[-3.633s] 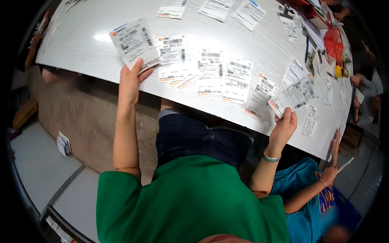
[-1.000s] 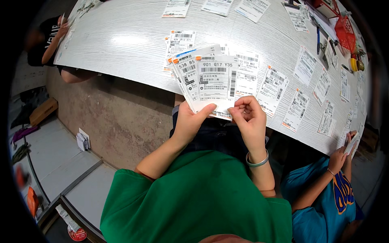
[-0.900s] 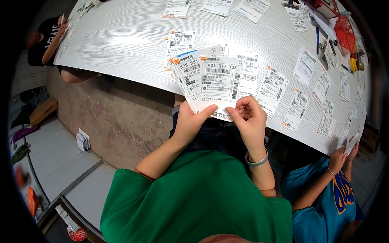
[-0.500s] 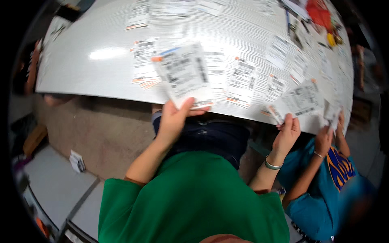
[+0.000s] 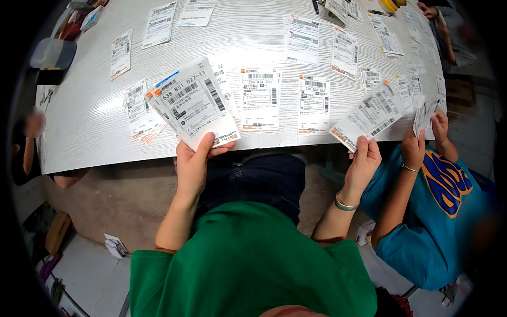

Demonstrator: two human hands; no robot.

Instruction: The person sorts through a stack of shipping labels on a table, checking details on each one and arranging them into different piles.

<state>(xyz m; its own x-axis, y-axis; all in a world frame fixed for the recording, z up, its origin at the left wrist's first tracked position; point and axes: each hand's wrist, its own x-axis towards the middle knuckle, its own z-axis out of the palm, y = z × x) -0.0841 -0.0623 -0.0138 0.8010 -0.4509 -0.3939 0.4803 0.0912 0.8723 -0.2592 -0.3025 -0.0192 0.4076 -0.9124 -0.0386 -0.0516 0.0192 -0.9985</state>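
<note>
My left hand (image 5: 194,166) holds a small fanned stack of white shipping labels (image 5: 198,103) near the table's front edge, thumb on top and fingers beneath. In my right hand (image 5: 363,164), a single-looking label (image 5: 367,116) is pinched by its lower end and tilted to the right; whether more lie under it I cannot tell. Between the two hands, one printed label (image 5: 260,100) and another label (image 5: 313,105) lie face up on the table. Left of my left hand is a loose pile of labels (image 5: 139,111), partly behind the held stack.
Across the white table (image 5: 84,127) lie several more label piles (image 5: 301,39). A clear plastic tub (image 5: 53,54) stands at the far left, a yellow tape roll (image 5: 390,5) at the far right. Close on my right, a co-worker in a teal shirt (image 5: 417,222) holds papers (image 5: 422,116).
The view has shifted, so the table's things appear further left and lower, and the blur has gone. Both hands still grip their labels; the right one's label is slightly further left in view.
</note>
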